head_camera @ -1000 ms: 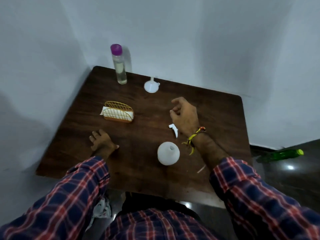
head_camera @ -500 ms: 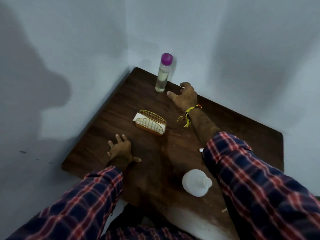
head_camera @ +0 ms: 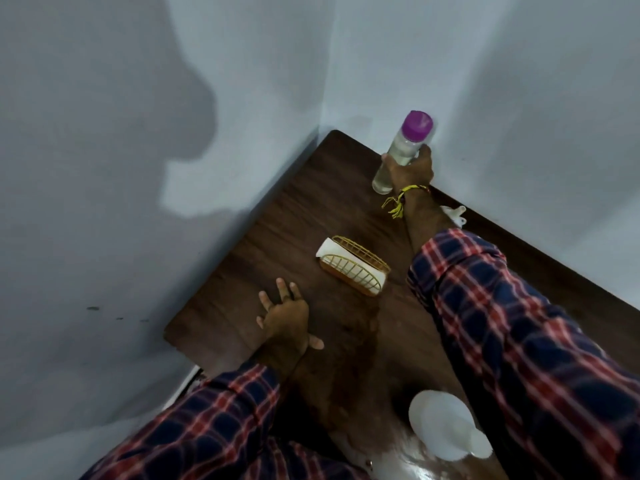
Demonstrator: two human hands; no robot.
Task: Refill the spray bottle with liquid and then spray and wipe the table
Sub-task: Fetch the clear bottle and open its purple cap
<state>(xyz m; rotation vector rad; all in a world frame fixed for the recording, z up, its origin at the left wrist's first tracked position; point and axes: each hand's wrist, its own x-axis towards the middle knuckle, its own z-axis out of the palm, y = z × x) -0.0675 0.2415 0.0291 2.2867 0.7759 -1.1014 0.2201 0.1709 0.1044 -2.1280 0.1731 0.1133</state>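
Wooden table (head_camera: 277, 237) — right hand (head_camera: 410, 169) apparently around bottle (head_camera: 398, 152)

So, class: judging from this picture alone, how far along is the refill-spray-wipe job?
Done: the white spray bottle stands open, its head off. In hand: the right hand grips the purple-capped bottle, still capped; the left hand rests flat on the table. Left: pouring, spraying, wiping.

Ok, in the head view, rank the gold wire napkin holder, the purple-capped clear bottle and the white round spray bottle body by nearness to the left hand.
1. Gold wire napkin holder: just right of the left hand.
2. White round spray bottle body: near table edge, right.
3. Purple-capped clear bottle: far corner, gripped by the right hand.
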